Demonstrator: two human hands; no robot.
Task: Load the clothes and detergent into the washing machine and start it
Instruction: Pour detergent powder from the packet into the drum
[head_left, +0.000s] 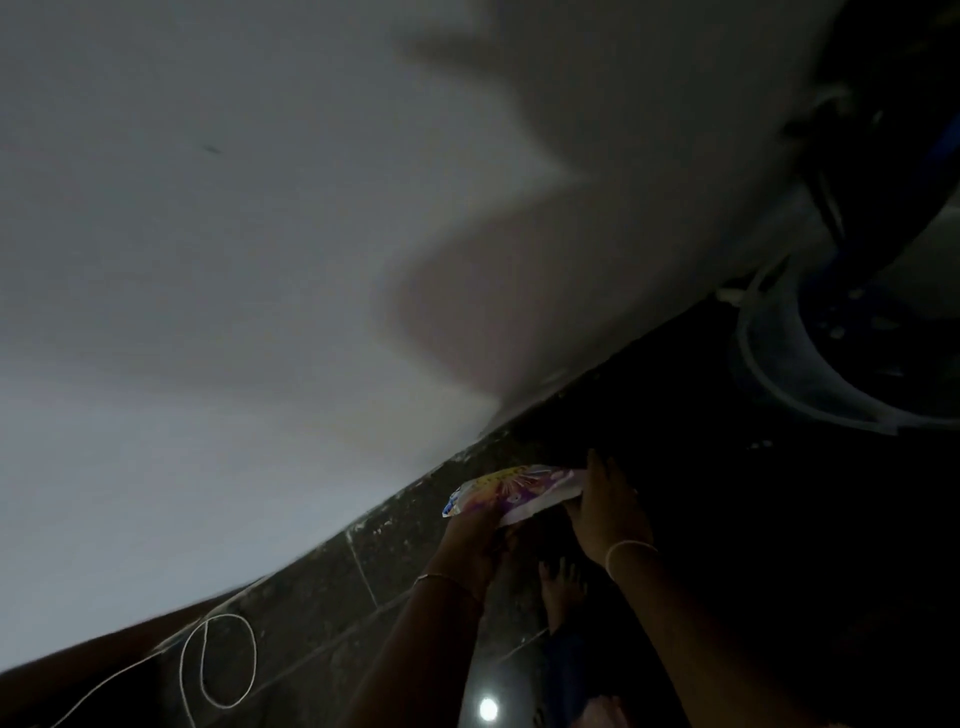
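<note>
Since the detergent pouch (511, 491) looks soft, light and slippery, we judge its 2 ends safest; left grip (475, 538) and right grip (608, 512) clasp them.

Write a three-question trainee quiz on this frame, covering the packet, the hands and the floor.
1. True or false: both hands hold the colourful packet.
2. What lies looped on the floor at lower left? A) white cord B) towel C) hose
3. Fill in: each wrist wears a thin ___.
Key: 1 true, the left hand and the right hand each hold one end. 2 A. 3 bangle.
</note>
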